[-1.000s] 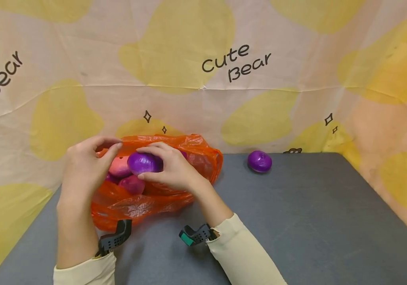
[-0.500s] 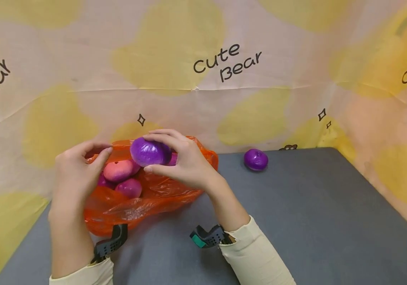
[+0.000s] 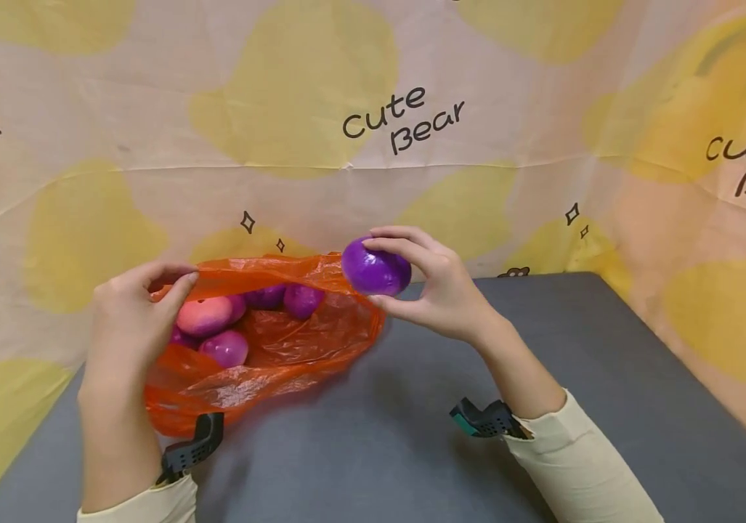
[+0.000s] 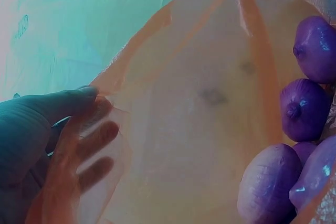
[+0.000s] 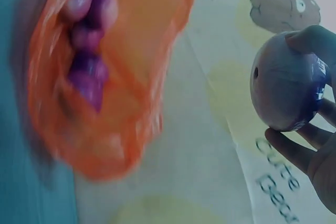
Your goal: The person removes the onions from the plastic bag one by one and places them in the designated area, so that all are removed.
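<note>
My left hand [image 3: 127,312] pinches the upper left edge of an orange plastic bag [image 3: 307,345] between thumb and fingers. Through the thin film, several of its fingers [image 4: 100,136] show in the left wrist view. The bag's mouth gapes toward me, with several purple onions [image 3: 303,299] inside and a pinker one [image 3: 205,316] among them. Beyond the bag's right end, my right hand [image 3: 444,287] grips a glossy purple onion [image 3: 375,267] in the air. A dark spot marks that onion's pale side in the right wrist view.
A grey table [image 3: 575,378] lies under the bag and stretches to the right. Behind it hangs a printed cloth [image 3: 307,87] with yellow patches and lettering. The loose onion seen earlier on the table is now hidden behind my right hand.
My right hand has lifted the purple onion up out of the bag and carried it right, past the bag's end. My left hand keeps its pinch on the bag's edge.
</note>
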### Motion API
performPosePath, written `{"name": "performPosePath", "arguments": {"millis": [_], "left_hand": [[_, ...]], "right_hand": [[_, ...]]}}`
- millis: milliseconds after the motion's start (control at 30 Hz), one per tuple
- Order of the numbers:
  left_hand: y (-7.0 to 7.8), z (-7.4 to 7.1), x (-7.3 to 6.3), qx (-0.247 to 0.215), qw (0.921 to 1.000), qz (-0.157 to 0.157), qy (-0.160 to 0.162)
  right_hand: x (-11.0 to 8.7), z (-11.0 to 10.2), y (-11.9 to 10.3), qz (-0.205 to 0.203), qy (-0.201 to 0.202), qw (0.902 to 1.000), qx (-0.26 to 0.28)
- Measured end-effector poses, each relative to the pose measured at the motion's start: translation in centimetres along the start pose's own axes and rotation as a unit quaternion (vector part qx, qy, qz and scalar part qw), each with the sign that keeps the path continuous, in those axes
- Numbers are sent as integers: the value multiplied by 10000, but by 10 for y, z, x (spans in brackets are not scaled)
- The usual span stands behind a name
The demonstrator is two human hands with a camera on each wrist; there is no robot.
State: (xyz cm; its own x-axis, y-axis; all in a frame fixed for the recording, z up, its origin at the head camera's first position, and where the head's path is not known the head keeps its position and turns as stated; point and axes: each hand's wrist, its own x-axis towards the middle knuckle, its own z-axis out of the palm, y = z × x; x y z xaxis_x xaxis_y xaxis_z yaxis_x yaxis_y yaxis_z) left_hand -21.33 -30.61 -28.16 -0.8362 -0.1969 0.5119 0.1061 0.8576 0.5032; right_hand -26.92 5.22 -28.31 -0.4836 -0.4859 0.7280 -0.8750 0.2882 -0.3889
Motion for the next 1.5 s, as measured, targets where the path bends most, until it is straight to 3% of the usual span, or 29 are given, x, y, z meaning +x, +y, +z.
{"name": "performPosePath", "arguments": {"millis": [300,567,1100,1500], "left_hand": [[-4,0,-3,98,9998,-126,-145],[-6,3,-4,258,9996,-94,-100],[2,3,0,310,9993,-104,-205],[5,4,2,290,9993,-61,-219]], "right_hand": [[-35,-48,23,149,-78,9952,-961],[-64,-68,38,261,218,9913,-1273],[-68,-88,58,303,299,9868,-1562],[-72,-100,70,678,256,9816,-1764]]}}
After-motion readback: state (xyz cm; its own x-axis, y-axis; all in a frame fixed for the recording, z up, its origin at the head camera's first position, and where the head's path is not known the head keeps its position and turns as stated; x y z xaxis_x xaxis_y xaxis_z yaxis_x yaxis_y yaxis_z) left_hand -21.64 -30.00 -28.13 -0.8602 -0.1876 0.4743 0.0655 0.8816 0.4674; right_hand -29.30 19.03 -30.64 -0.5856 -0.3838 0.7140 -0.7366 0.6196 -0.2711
